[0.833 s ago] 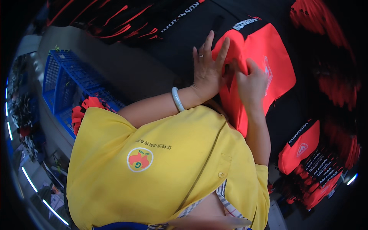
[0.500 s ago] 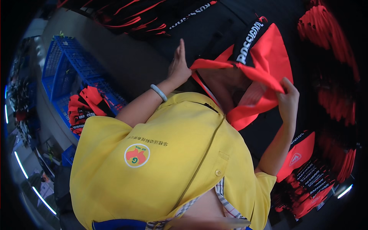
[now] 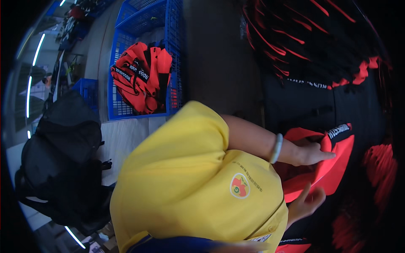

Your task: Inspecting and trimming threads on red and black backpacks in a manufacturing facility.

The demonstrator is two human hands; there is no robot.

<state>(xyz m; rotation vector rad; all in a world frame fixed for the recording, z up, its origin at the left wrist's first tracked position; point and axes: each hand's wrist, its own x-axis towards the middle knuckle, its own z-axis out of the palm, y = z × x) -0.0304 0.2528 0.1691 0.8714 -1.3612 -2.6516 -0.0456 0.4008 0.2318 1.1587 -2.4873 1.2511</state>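
A red-orange fabric piece (image 3: 337,164) with a black, white-lettered band (image 3: 339,132) lies at the right on a dark surface, partly folded. Across it rests my left hand (image 3: 314,154), with a pale bracelet at the wrist. Its fingers are stretched out over the cloth next to the band, and its thumb is hidden. Just below the fabric's near edge, my right hand (image 3: 307,204) has its thumb raised apart from loosely bent fingers. Nothing shows in that hand, and it is slightly blurred.
A blue plastic crate (image 3: 168,84) at the upper left holds a heap of red and black pieces (image 3: 141,78). More such strips (image 3: 303,38) are piled at the far right, with red ones along the right edge. A black backpack (image 3: 63,156) sits at the left.
The view has swung, so the crate sits nearer the middle and the fabric lower right. My right hand has let go of the cloth edge; my left hand now lies over the fabric.
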